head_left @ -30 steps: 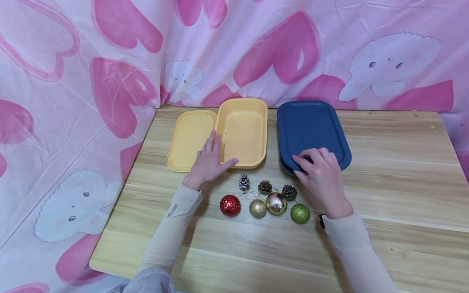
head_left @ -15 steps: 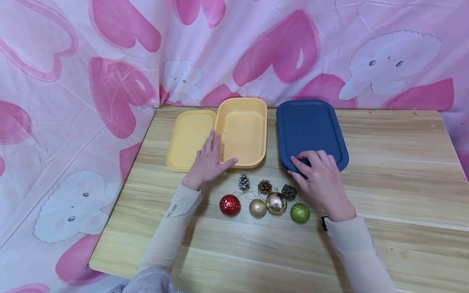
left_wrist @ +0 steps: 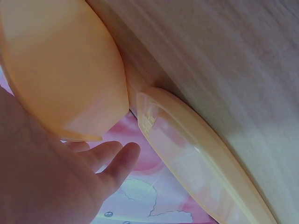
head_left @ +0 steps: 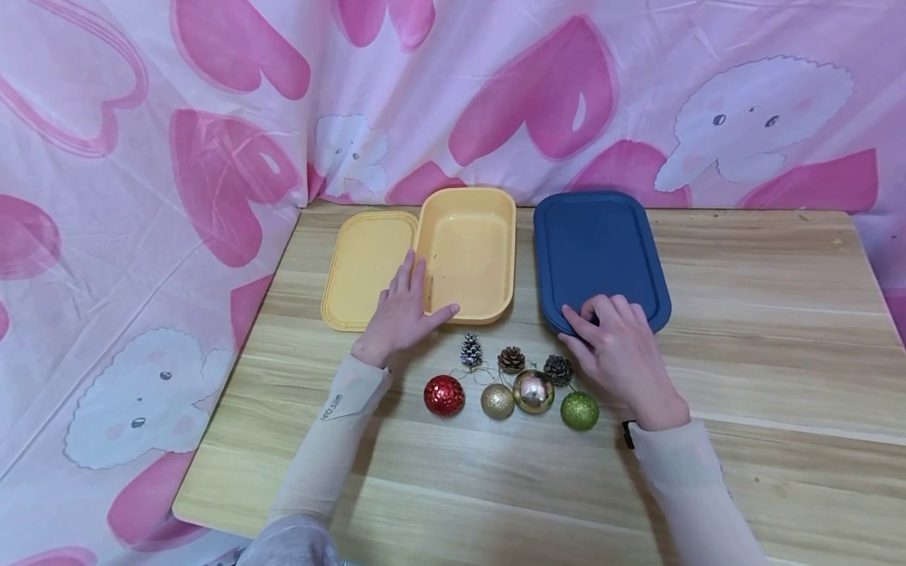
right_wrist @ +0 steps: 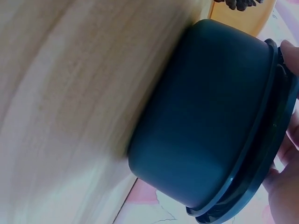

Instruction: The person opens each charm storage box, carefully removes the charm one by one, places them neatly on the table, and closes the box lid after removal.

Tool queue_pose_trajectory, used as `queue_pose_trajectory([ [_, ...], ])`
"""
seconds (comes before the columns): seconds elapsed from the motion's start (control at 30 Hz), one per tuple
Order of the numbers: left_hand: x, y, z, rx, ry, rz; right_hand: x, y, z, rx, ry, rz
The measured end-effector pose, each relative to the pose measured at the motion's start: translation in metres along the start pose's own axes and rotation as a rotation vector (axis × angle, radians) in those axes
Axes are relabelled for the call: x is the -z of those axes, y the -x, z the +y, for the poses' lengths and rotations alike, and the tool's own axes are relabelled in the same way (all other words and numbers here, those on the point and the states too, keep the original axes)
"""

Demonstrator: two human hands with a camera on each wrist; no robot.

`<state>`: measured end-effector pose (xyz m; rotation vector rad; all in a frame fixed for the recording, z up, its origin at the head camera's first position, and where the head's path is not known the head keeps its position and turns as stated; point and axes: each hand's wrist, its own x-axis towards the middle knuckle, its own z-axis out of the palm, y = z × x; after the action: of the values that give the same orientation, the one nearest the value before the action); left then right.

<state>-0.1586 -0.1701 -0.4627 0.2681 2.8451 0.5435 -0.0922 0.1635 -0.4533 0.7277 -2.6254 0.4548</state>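
Note:
My right hand pinches the near-left corner of a dark blue lid that lies over a blue food container. In the right wrist view a gap shows between the lid's edge and the container's rim. My left hand, fingers extended, rests at the near-left corner of an uncovered yellow container. Left of that container lies its flat yellow lid. Whatever is inside the blue container is hidden.
In front of the containers lie a red bauble, a glittery gold bauble, a shiny gold bauble, a green bauble and pine cones. A pink patterned curtain borders the wooden table.
The blue lid has shifted slightly left and sits lower and more squarely over its container, my right hand moving with it. The left hand holds its place.

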Motion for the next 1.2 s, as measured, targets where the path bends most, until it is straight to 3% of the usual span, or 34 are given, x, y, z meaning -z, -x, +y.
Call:
queue_pose_trajectory([
  [0.97, -0.0006, -0.0022, -0.0017, 0.001, 0.002, 0.000, -0.0104, 0.0041, 0.0028, 0.007, 0.008, -0.041],
  [1.2, -0.0006, -0.0015, -0.0017, 0.001, 0.002, -0.001, -0.0095, 0.0041, 0.0024, -0.053, -0.036, -0.049],
])
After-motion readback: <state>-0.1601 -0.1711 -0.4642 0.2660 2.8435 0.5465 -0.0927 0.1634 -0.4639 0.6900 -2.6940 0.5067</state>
